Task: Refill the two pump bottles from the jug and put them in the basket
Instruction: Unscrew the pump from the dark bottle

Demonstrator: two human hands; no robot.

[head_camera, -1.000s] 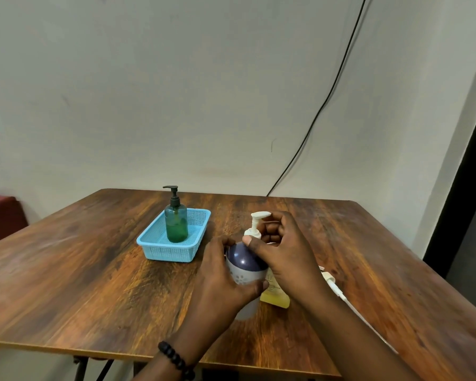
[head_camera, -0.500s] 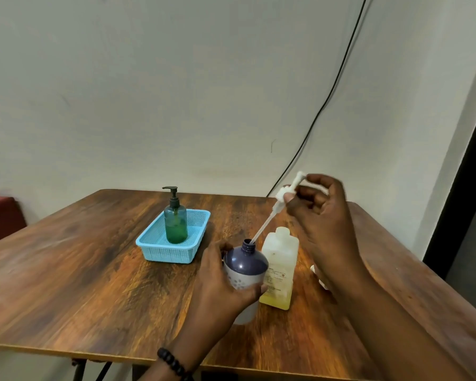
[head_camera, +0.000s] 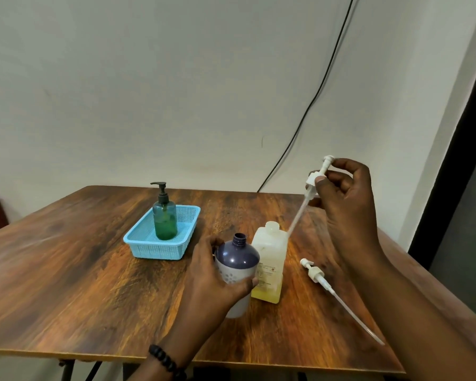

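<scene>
My left hand (head_camera: pixel 212 273) grips a purple-topped white bottle (head_camera: pixel 237 259) standing on the wooden table (head_camera: pixel 80 270); its neck is uncapped. My right hand (head_camera: pixel 344 199) holds that bottle's white pump head (head_camera: pixel 313 180) up in the air, its dip tube slanting down toward the jug. The pale jug (head_camera: pixel 268 265), with yellow liquid at its bottom and no cap, stands just right of the purple bottle. A green pump bottle (head_camera: pixel 164 215) with a black pump stands upright in the blue basket (head_camera: pixel 160 248).
A second white pump with a long tube (head_camera: pixel 330 287) lies on the table to the right of the jug, under my right forearm. A black cable (head_camera: pixel 313 97) runs down the wall behind the table. A dark doorway edge is at the far right.
My right hand unscrewed the pump from the purple bottle and lifted it out, up and to the right. The tube is now fully clear of the bottle's neck.
</scene>
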